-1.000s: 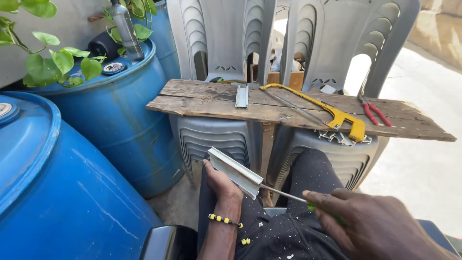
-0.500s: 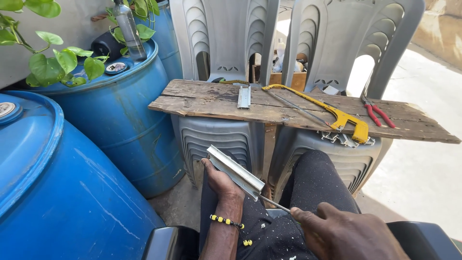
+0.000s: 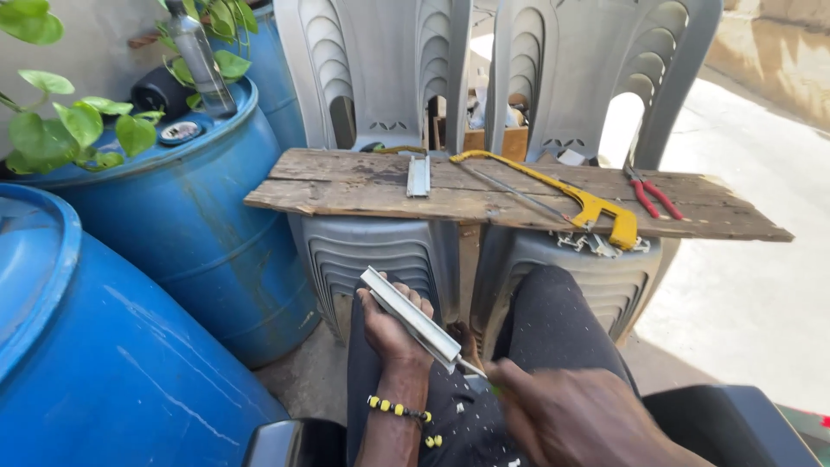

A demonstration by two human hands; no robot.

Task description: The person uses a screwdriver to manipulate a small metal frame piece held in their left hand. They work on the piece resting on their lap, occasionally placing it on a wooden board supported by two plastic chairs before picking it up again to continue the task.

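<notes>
Head view: our left hand (image 3: 389,327) grips an aluminium channel (image 3: 411,318); right hand (image 3: 579,419) closes around a thin tool (image 3: 473,369) at its end.

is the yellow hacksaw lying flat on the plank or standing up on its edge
Lying flat. The yellow hacksaw rests on its side across the wooden plank, frame and blade both against the wood, with neither hand touching it.

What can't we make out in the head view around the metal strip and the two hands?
- Tool in the right hand: only a thin shaft shows at the metal strip; the handle is covered by the blurred hand.
- Left hand grip: fingers wrap behind the strip, palm side hidden.
- Hacksaw blade on the plank: teeth too small to see.
</notes>
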